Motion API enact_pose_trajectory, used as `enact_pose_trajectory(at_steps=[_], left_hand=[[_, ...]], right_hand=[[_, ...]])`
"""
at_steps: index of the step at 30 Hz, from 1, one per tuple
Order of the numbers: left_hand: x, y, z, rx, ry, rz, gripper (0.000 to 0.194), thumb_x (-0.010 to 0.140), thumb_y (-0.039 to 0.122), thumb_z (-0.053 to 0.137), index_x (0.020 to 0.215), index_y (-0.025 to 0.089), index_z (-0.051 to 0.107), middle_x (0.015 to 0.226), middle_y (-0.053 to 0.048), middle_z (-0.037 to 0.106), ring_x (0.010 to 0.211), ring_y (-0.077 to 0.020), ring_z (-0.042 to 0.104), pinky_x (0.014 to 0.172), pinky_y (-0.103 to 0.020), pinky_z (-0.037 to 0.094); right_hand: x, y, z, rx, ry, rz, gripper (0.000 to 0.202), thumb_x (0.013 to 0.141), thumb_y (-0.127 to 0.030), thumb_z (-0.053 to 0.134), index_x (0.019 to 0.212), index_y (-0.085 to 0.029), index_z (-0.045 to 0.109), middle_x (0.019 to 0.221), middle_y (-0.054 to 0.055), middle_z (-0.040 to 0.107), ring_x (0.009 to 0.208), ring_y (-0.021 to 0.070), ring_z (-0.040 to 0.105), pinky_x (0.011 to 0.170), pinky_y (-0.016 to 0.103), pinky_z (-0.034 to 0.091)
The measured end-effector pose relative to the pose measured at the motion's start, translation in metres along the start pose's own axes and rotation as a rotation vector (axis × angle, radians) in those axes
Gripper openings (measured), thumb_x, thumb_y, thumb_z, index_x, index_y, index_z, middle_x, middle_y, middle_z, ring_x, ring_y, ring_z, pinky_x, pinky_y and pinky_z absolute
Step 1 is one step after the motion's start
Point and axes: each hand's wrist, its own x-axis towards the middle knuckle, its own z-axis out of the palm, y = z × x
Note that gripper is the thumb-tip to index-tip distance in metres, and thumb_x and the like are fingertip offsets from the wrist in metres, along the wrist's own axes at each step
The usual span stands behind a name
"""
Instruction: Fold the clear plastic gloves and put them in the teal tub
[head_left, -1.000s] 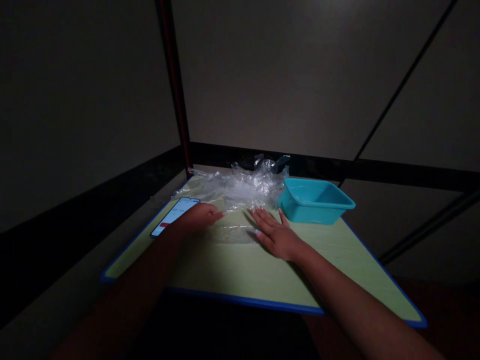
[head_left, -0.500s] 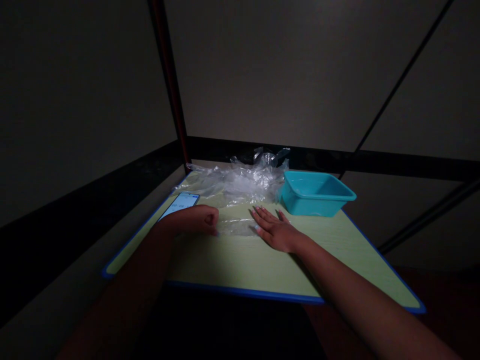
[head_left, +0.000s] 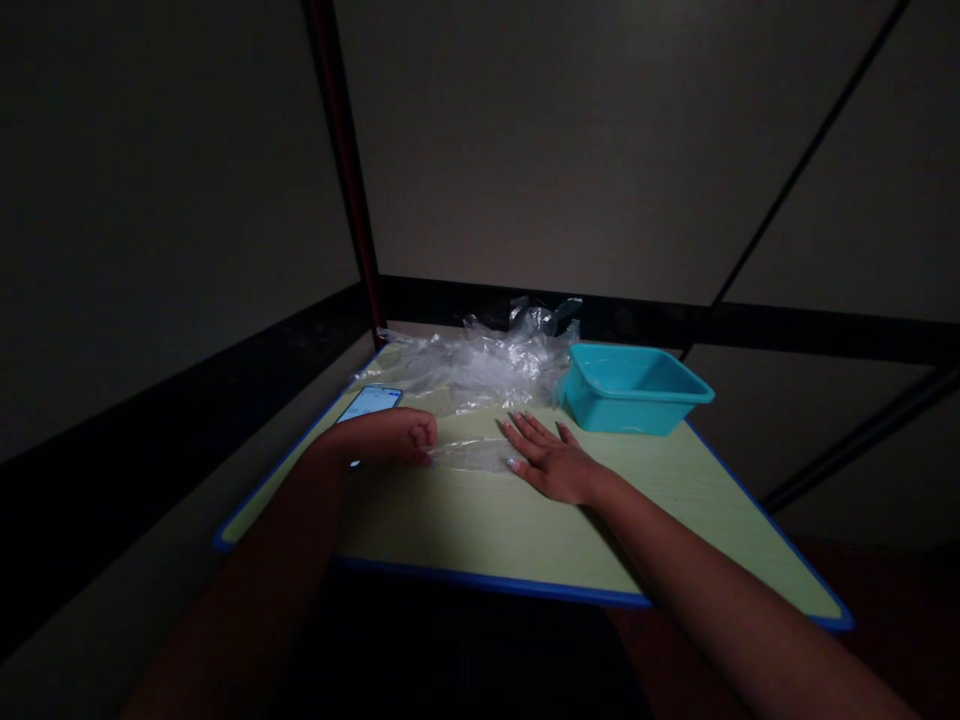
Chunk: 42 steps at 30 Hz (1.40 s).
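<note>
A clear plastic bag [head_left: 472,455] lies on the light green table between my hands. My left hand [head_left: 416,435] is closed, its curled fingers gripping the bag's left end, which narrows toward them. Flat on the bag's right end rests my right hand [head_left: 551,462], palm down with fingers spread. Behind both hands spreads a crumpled heap of clear plastic bags [head_left: 495,365]. The far end of the held bag under my right palm is hidden.
A turquoise plastic basin [head_left: 634,412] stands at the table's right rear. Partly behind my left wrist lies a phone [head_left: 373,400] with a lit screen. The table [head_left: 510,535] has a blue edge, and dark-banded walls [head_left: 540,150] rise behind it.
The bag's left end has bunched into a narrower shape at my left hand, whose fingers have curled in more. My right hand stays flat in nearly the same place.
</note>
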Motion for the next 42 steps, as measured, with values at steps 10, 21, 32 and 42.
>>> enact_pose_trajectory(at_steps=[10, 21, 32, 42], left_hand=[[-0.026, 0.024, 0.065, 0.419, 0.478, 0.417, 0.029, 0.086, 0.044, 0.049, 0.091, 0.021, 0.066, 0.122, -0.009, 0.056, 0.118, -0.0248, 0.047, 0.101, -0.043, 0.034], [-0.021, 0.024, 0.105, 0.743, 0.369, 0.256, 0.044, 0.088, 0.041, 0.049, 0.127, 0.02, 0.051, 0.138, -0.012, 0.046, 0.131, -0.0254, 0.038, 0.111, -0.053, 0.014], [-0.033, 0.008, 0.076, 0.852, 0.311, 0.199, 0.034, 0.09, 0.017, 0.04, 0.119, 0.024, 0.056, 0.136, -0.006, 0.05, 0.129, -0.0197, 0.041, 0.111, -0.052, 0.016], [-0.068, -0.017, 0.066, 0.987, 0.38, 0.125, 0.044, 0.087, 0.011, 0.034, 0.127, 0.023, 0.05, 0.141, -0.007, 0.043, 0.132, -0.0192, 0.037, 0.112, -0.049, 0.015]], right_hand=[[0.002, 0.001, -0.001, 0.012, -0.023, -0.01, 0.065, 0.091, -0.058, 0.018, 0.147, -0.029, 0.002, 0.153, 0.003, -0.003, 0.14, 0.025, -0.002, 0.106, 0.061, 0.005], [0.003, 0.001, -0.002, 0.003, -0.029, -0.017, 0.064, 0.091, -0.057, 0.016, 0.147, -0.028, 0.003, 0.153, 0.003, -0.002, 0.141, 0.023, 0.0, 0.106, 0.062, 0.006], [0.004, 0.002, -0.001, 0.027, -0.032, -0.032, 0.066, 0.091, -0.059, 0.015, 0.147, -0.028, 0.002, 0.153, 0.002, -0.001, 0.141, 0.0224, -0.001, 0.106, 0.062, 0.004], [0.003, 0.001, -0.001, 0.01, -0.028, -0.024, 0.066, 0.09, -0.06, 0.013, 0.147, -0.029, 0.003, 0.153, 0.002, 0.0, 0.141, 0.0234, -0.002, 0.104, 0.064, 0.001]])
